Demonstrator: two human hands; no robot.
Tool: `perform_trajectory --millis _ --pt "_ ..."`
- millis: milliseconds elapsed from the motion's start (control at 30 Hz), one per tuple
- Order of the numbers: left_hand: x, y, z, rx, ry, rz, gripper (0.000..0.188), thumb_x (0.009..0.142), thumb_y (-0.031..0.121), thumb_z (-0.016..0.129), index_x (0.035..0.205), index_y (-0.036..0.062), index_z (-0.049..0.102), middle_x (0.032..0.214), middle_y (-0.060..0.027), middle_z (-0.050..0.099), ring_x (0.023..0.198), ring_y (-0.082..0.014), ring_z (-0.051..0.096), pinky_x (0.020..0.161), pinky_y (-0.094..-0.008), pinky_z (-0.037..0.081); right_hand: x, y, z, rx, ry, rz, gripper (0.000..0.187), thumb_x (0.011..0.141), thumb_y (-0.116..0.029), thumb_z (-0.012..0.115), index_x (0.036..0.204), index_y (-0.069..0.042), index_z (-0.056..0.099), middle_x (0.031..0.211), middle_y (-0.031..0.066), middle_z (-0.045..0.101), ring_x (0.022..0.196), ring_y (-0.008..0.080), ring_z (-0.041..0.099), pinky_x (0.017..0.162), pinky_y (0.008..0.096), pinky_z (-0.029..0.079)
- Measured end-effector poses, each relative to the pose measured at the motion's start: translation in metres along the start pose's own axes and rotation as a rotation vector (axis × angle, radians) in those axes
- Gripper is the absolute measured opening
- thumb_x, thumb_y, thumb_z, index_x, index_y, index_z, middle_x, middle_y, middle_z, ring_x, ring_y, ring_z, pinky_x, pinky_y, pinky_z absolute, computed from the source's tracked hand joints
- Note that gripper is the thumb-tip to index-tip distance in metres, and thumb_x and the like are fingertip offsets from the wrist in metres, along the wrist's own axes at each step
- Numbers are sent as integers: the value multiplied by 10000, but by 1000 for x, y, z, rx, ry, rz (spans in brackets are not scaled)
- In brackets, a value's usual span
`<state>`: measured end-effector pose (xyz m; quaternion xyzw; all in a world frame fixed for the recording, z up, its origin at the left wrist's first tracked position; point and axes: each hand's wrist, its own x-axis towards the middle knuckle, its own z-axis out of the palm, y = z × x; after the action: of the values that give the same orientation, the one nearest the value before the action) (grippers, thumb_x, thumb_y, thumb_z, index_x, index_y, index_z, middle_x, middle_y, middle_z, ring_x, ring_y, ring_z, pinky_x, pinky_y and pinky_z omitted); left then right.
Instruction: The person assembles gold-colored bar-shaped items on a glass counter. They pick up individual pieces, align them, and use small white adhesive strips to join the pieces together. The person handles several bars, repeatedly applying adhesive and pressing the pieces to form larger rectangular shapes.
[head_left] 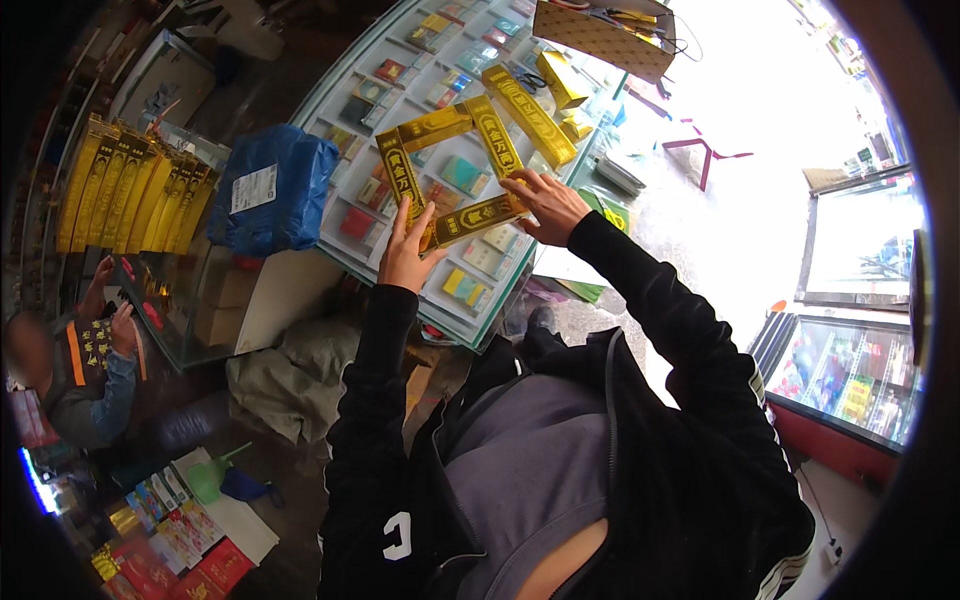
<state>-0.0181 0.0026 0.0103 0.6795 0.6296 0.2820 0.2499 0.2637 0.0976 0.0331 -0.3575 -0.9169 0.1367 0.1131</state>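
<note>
Four-sided in layout, long gold boxes lie end to end on a glass display counter (345, 245). They are a left box (397, 172), a top box (435, 126), a right box (494, 138) and a near box (478, 218). My left hand (405, 255) holds the near box's left end between fingers and thumb, its fingertips by the left box. At the other end my right hand (548, 205) grips the near box, its fingers over the lower end of the right box. Another long gold box (530, 115) lies just beyond the right box.
A shorter gold box (561, 80), dark scissors (531, 82) and a patterned carton (605, 38) sit farther back. Left of the counter rest a blue wrapped parcel (272, 190) and several upright gold boxes (135, 190). Another person (90, 370) is at lower left.
</note>
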Motion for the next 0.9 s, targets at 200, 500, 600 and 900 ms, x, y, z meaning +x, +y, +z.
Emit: perform_trajectory --millis 200,500,600,900 --pt "-1 -1 -6 21 -9 1 929 696 191 858 1489 211 375 1585 -180 196 1391 -367 348 1037 -404 440 -1 1 -8 11 -25 28 691 772 -191 689 1399 -118 406 1354 159 436 1021 380 604 842 445 521" --pt "-17 -1 -21 -24 56 -39 1068 674 260 881 1518 76 253 1573 -227 193 1424 -382 278 1126 -406 336 6 13 -16 111 49 131 608 835 -257 683 1360 -72 439 1371 166 445 1120 363 580 892 430 519" --pt "-27 -6 -21 -10 79 -46 1054 688 223 875 1517 60 244 1567 -227 211 1426 -363 288 1116 -407 355 4 16 -23 157 72 150 557 853 -238 673 1341 -72 463 1346 168 475 1116 355 581 883 427 521" --pt "-60 0 -16 -215 125 -243 990 805 245 807 1542 72 170 1561 -205 240 1333 -401 430 1032 -502 427 -13 54 -47 339 163 296 367 887 -165 647 1224 -46 564 1100 175 597 887 299 677 774 388 542"
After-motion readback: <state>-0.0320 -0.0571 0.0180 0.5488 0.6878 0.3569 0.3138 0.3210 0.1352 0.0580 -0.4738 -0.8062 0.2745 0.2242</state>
